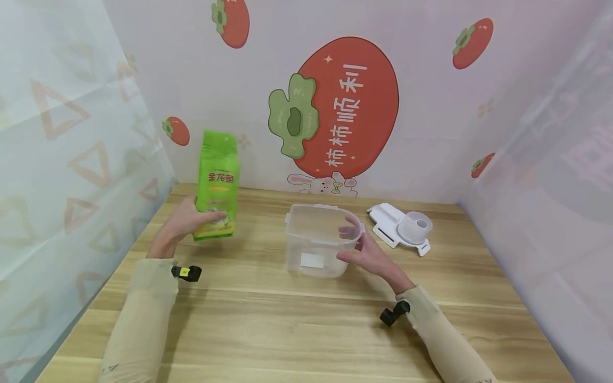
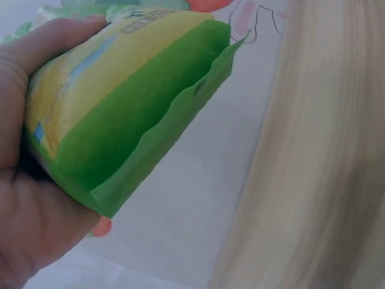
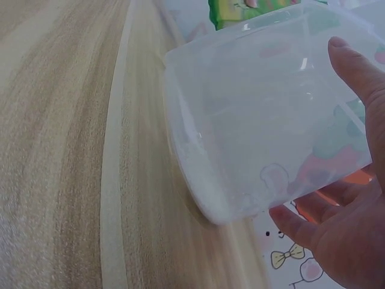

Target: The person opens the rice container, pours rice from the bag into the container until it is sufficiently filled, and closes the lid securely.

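Observation:
My left hand [image 1: 190,219] grips a green bag [image 1: 218,173] low on its side, thumb across the front. The bag is upright, with a yellow lower part and printed lettering. Its folded bottom seam shows in the left wrist view. In the middle of the table stands a clear plastic storage box [image 1: 318,255], open at the top, with a white label on its front. Around the box's rounded right end lies my right hand [image 1: 366,252], thumb at the front and fingers behind. The same box [image 3: 258,120] fills much of the right wrist view.
Right of the box, a white lid [image 1: 385,218] with a clear round cup [image 1: 415,227] on it lies on the wooden table [image 1: 268,330]. A printed cloth wall [image 1: 421,149] rises behind the table, with more cloth at both sides.

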A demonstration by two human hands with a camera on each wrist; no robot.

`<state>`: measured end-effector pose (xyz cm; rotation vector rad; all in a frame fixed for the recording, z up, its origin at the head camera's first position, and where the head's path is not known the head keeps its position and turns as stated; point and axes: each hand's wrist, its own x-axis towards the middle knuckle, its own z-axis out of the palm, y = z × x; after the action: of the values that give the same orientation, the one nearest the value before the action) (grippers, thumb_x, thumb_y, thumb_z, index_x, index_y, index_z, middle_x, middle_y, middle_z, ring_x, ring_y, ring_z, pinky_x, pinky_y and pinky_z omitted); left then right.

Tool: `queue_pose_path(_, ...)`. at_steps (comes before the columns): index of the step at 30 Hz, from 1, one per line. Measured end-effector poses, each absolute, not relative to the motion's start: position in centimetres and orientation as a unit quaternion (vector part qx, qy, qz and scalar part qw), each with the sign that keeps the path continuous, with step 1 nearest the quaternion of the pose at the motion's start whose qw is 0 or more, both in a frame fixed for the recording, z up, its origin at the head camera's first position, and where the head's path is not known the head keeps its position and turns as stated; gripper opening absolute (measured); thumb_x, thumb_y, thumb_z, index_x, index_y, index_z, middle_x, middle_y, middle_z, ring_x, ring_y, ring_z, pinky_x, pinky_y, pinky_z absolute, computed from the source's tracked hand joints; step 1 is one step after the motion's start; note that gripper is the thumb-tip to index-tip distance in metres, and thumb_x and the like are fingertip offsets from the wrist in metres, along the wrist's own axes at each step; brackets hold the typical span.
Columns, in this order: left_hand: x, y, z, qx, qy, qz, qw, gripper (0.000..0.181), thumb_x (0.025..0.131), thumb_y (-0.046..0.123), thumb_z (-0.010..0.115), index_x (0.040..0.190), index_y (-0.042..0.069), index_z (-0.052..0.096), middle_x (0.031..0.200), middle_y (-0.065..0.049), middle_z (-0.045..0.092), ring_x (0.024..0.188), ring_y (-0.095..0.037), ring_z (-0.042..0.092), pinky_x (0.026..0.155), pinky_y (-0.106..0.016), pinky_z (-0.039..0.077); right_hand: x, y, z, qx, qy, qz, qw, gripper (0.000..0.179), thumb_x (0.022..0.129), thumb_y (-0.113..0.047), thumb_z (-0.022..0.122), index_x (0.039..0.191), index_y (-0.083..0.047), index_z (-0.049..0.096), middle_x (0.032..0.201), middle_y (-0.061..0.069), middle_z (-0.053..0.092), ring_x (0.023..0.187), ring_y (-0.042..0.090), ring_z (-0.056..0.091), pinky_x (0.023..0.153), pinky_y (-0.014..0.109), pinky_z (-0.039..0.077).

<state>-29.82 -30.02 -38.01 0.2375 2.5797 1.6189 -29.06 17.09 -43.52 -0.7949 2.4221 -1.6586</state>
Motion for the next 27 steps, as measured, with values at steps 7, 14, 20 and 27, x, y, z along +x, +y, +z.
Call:
queue_pose_path(7, -29.0, -28.5, -35.2, 0.142, 0.88, 0.452, 0.045, 0.053, 0.083, 0.033, 0.079, 0.126, 0.012, 0.055, 0.111, -0.012, 0.07, 0.091, -0.019, 0.068, 0.079, -0.035, 0.053, -29.1, 17.0, -43.4, -0.259, 0.794, -0.548, 0.053, 0.091, 0.081, -0.014, 0.08, 0.152, -0.018, 0.023, 0.14, 0.023, 0.051, 0.13, 0.041, 0.051, 0.106, 0.058, 0.042)
queue_pose_path(14, -28.7, -26.6, -32.2, 0.23, 0.889, 0.394, 0.04, 0.049, 0.082, 0.025, 0.08, 0.122, 0.011, 0.057, 0.107, -0.01, 0.069, 0.089, -0.021, 0.067, 0.077, -0.036, 0.053, -28.9, 17.0, -43.6, -0.262, 0.787, -0.556, 0.053, 0.092, 0.081, -0.011, 0.079, 0.153, -0.016, 0.022, 0.139, 0.025, 0.05, 0.129, 0.043, 0.05, 0.106, 0.06, 0.041)
queue_pose_path(20, -28.3, -25.6, -30.5, 0.246, 0.902, 0.35, 0.052, 0.049, 0.08, 0.024, 0.081, 0.122, 0.012, 0.057, 0.105, -0.006, 0.07, 0.089, -0.019, 0.066, 0.077, -0.035, 0.052, -29.0, 17.0, -43.6, -0.263, 0.788, -0.555, 0.052, 0.092, 0.08, -0.009, 0.079, 0.152, -0.015, 0.023, 0.139, 0.026, 0.05, 0.128, 0.043, 0.05, 0.105, 0.06, 0.042)
queue_pose_path(27, -28.2, -24.3, -29.1, 0.275, 0.91, 0.301, 0.069, 0.043, 0.077, 0.018, 0.082, 0.115, 0.019, 0.06, 0.101, 0.001, 0.07, 0.088, -0.017, 0.064, 0.077, -0.035, 0.051, -29.0, 17.0, -43.4, -0.263, 0.788, -0.554, 0.054, 0.094, 0.08, -0.011, 0.08, 0.152, -0.007, 0.02, 0.139, 0.029, 0.049, 0.128, 0.045, 0.05, 0.104, 0.062, 0.041)
